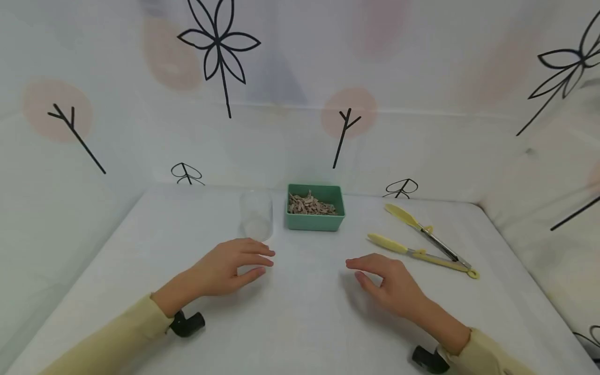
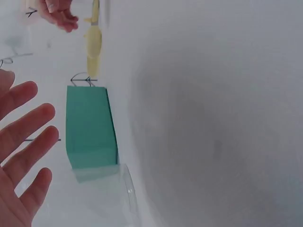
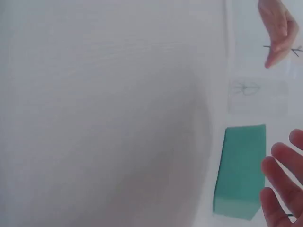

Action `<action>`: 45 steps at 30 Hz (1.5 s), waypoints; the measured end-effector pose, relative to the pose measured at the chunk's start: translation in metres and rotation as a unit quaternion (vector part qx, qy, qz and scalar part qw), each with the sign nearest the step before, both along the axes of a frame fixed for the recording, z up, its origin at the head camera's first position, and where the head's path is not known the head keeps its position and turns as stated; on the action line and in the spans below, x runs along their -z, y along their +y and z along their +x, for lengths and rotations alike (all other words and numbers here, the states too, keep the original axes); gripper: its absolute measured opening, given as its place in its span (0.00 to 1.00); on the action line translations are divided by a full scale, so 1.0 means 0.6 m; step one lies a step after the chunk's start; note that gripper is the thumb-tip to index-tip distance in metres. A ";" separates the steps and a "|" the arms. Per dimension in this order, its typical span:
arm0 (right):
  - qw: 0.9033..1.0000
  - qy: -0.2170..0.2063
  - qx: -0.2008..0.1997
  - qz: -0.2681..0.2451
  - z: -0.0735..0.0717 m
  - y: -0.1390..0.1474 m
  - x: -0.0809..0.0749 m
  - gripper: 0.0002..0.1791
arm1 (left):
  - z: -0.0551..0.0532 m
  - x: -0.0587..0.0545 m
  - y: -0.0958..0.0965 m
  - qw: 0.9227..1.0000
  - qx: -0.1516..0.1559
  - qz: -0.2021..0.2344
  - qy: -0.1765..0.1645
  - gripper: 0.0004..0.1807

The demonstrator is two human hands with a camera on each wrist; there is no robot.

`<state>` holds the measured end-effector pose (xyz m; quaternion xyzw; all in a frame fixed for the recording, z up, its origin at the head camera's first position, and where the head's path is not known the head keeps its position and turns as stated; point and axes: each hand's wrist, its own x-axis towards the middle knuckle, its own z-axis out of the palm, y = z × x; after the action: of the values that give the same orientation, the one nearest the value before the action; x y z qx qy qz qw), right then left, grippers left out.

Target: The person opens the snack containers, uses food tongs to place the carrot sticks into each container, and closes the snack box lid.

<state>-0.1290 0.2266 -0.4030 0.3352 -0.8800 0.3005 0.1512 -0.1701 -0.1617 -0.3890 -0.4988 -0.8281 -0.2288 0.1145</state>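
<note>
My left hand (image 1: 234, 266) hovers over the white table with its fingers spread and holds nothing; the clear cup (image 1: 257, 213) is the thing nearest to it, just beyond the fingertips. My right hand (image 1: 386, 284), loosely bent and holding nothing, hangs above the table on the other side. Yellow-tipped tongs (image 1: 440, 255) lie spread apart beyond the right hand. At the back middle stands a green rectangular box (image 1: 315, 223) with many small brownish, dried-looking pieces (image 1: 310, 204) in it. The left wrist view shows the box's side (image 2: 91, 125) behind the see-through cup (image 2: 104, 198).
The table (image 1: 300, 323) has a white cover. Behind it and at both sides hang white cloth walls (image 1: 290, 146) with printed flowers and twigs. A black wrist camera (image 1: 187, 324) sits under the left sleeve's cuff, another camera (image 1: 430, 359) at the right cuff.
</note>
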 end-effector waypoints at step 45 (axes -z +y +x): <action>0.901 -0.361 0.044 -0.236 -0.045 -0.075 0.014 0.21 | -0.135 0.057 -0.015 0.842 -0.200 0.290 -0.409 0.45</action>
<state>-0.1561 0.1814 -0.4117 0.1191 -0.7913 0.5931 -0.0886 -0.2511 -0.1706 -0.4233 -0.1281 -0.7773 -0.6138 -0.0516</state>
